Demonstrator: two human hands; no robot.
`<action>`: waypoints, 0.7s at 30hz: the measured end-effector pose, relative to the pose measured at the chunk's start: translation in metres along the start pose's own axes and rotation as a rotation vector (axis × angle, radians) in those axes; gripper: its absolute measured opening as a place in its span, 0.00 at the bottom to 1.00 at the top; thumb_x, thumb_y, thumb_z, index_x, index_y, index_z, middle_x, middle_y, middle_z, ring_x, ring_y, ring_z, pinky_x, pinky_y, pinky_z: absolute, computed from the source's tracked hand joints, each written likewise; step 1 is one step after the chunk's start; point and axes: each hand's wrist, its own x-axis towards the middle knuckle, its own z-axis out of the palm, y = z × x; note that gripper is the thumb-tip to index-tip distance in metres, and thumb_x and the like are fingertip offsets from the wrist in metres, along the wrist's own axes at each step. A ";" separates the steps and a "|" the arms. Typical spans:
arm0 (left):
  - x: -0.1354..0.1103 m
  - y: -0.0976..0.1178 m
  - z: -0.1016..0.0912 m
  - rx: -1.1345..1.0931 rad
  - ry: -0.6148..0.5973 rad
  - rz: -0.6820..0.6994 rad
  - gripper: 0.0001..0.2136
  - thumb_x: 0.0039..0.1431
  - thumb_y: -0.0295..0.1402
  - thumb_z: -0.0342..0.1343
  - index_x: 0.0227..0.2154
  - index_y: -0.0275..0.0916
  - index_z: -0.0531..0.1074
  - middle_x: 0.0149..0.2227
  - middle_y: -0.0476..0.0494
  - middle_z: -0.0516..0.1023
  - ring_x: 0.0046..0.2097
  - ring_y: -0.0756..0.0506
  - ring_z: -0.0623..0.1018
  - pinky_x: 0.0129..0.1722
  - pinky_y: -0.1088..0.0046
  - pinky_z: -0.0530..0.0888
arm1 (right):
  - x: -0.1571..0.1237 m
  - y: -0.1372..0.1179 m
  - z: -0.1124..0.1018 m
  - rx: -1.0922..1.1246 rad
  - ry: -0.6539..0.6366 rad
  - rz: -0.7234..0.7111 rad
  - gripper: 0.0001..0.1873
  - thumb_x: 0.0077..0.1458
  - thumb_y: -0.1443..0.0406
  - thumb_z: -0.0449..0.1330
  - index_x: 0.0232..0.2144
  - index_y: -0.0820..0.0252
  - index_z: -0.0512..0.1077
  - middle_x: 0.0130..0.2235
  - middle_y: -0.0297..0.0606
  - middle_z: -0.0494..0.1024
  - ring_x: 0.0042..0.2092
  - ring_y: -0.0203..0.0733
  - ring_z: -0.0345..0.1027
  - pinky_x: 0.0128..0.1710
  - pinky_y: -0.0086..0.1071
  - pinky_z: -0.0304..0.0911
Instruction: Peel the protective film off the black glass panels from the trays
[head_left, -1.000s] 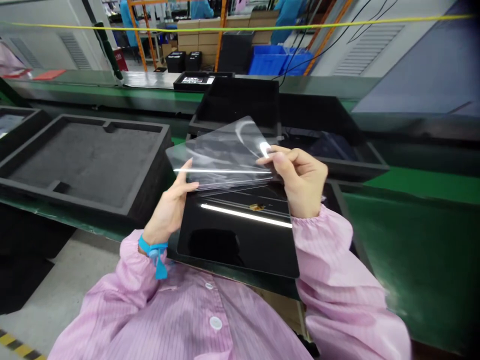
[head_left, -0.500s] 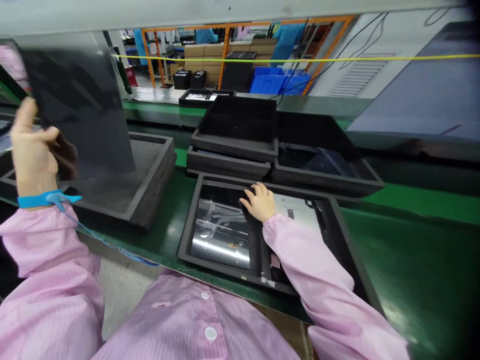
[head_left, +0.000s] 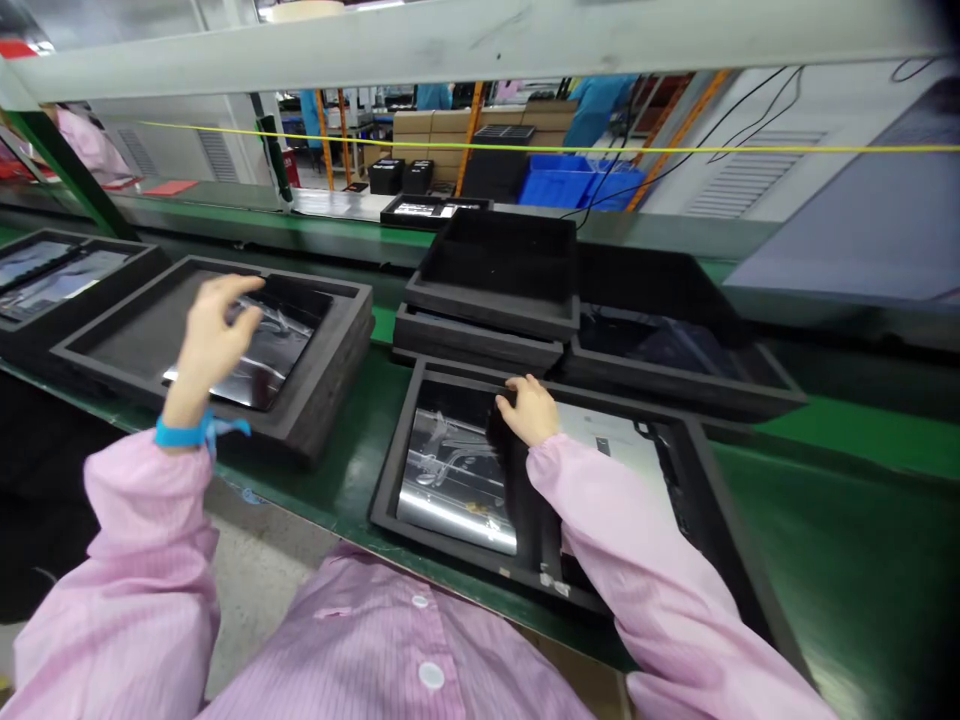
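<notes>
My left hand, in a pink sleeve and blue wrist strap, is over a glossy dark screen panel. The panel lies in the right part of a black foam tray; my hand covers its left edge, with thumb and fingers apart. My right hand rests, fingers spread, around the middle divider of a nearer two-compartment foam tray. A shiny panel is in this tray's left compartment. On the right lies a silver-grey device part, partly hidden under my forearm.
Behind the near tray stand stacked black foam trays and another tray holding a dark sheet. A tray with panels stands far left. A yellow cord runs across above the green bench. Blue bins stand beyond.
My left hand has moved right and lowered the dark panel from upright into the left tray; its fingers are now apart. My right hand stays on the near tray. The view has shifted left.
</notes>
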 end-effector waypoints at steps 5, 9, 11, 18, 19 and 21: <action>-0.058 0.050 0.077 -0.034 -0.329 0.279 0.13 0.61 0.34 0.51 0.43 0.39 0.77 0.56 0.38 0.73 0.59 0.38 0.71 0.57 0.58 0.69 | -0.004 -0.012 -0.003 0.050 -0.006 -0.021 0.04 0.50 0.67 0.54 0.28 0.62 0.69 0.42 0.54 0.75 0.64 0.59 0.51 0.62 0.53 0.45; -0.028 0.015 0.048 0.293 0.066 0.017 0.17 0.61 0.32 0.51 0.52 0.32 0.71 0.65 0.33 0.58 0.67 0.35 0.56 0.65 0.55 0.53 | -0.004 -0.014 -0.007 0.175 -0.001 0.022 0.06 0.49 0.66 0.55 0.22 0.58 0.63 0.39 0.50 0.75 0.63 0.59 0.52 0.62 0.54 0.45; -0.005 -0.016 0.011 0.369 -0.009 -0.183 0.21 0.63 0.33 0.51 0.56 0.27 0.66 0.60 0.30 0.67 0.64 0.33 0.61 0.63 0.53 0.56 | 0.000 -0.014 -0.012 0.273 0.002 0.064 0.09 0.47 0.64 0.57 0.20 0.56 0.60 0.35 0.47 0.74 0.61 0.59 0.55 0.60 0.53 0.48; 0.006 -0.086 -0.023 0.380 -0.100 -0.391 0.22 0.62 0.33 0.51 0.57 0.27 0.64 0.54 0.38 0.74 0.59 0.31 0.69 0.59 0.51 0.62 | 0.004 -0.011 -0.046 0.814 -0.094 0.315 0.20 0.34 0.52 0.64 0.30 0.58 0.70 0.21 0.33 0.71 0.25 0.42 0.67 0.26 0.37 0.65; 0.005 -0.088 -0.019 0.374 -0.097 -0.388 0.22 0.63 0.33 0.50 0.57 0.28 0.64 0.54 0.39 0.74 0.59 0.31 0.69 0.59 0.52 0.62 | 0.002 -0.013 -0.049 0.893 -0.100 0.344 0.23 0.31 0.52 0.65 0.31 0.58 0.72 0.21 0.33 0.72 0.24 0.41 0.67 0.24 0.35 0.63; 0.004 -0.085 -0.015 0.351 -0.110 -0.384 0.22 0.61 0.32 0.51 0.57 0.28 0.65 0.55 0.38 0.73 0.59 0.31 0.69 0.59 0.53 0.62 | -0.001 -0.018 -0.052 1.021 -0.065 0.386 0.25 0.27 0.52 0.68 0.30 0.60 0.72 0.22 0.35 0.73 0.23 0.40 0.66 0.21 0.34 0.63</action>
